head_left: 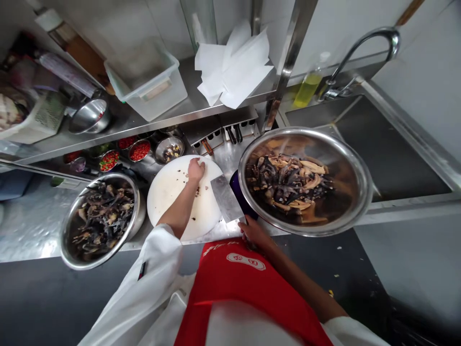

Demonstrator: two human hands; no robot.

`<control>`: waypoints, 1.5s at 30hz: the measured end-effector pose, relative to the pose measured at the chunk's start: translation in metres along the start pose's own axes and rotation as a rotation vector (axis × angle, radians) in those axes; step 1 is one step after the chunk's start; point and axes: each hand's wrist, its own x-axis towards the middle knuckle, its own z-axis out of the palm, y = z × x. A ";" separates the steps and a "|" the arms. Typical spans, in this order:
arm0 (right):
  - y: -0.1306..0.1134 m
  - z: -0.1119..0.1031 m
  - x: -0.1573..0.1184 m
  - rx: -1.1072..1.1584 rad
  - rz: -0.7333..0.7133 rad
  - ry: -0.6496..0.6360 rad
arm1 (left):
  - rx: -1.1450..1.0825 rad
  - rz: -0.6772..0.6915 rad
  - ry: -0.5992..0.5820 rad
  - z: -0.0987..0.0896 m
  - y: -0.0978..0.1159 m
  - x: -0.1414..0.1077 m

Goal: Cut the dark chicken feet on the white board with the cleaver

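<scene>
We grip cleaver (227, 198) in right hand (255, 232), blade slanting forward-left toward board (167, 187); left hand (196, 170) curled, contents unclear.

Back wall (345, 19): pale grey, finely jointed.
Worktop (32, 221): stainless steel, reflective, running along the back wall.
Shelf (190, 93): stainless steel, raised above the rear of the worktop; metal post (293, 48) near its right end.
Sink (392, 158): rectangular basin, metal rim, right side; curved chrome faucet (393, 43) behind it.
Right wall (428, 72): light grey, beside the sink.
Floor (25, 293): dark grey, small scraps at right.
Light: bright glare on the worktop's left front.
</scene>
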 end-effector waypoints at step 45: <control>-0.095 0.029 0.050 -0.583 -0.175 -0.201 | -0.082 0.090 0.089 -0.031 -0.179 -0.133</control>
